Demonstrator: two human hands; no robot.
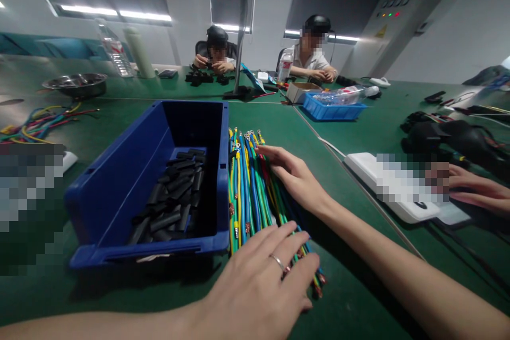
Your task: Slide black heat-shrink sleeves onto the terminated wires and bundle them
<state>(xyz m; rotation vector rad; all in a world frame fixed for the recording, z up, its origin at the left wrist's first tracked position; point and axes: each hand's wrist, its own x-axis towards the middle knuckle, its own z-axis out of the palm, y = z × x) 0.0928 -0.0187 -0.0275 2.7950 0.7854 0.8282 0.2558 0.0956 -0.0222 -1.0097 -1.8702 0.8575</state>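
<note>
Both hands lie flat and spread, grasping nothing: the left hand (258,281) presses the near end of the coloured wire bundle (251,191), the right hand (297,178) its far half. Beyond the left fingertips stands the blue bin (119,186) of black sleeves (175,196). Even pressure would keep the wires aligned.

Both forearms run out of the picture at the bottom edge. The left hand (258,281) covers the near ends of the coloured wires (249,191). Pixelated blocks hide part of the white device (370,170) at right and the table's (350,133) left edge.
</note>
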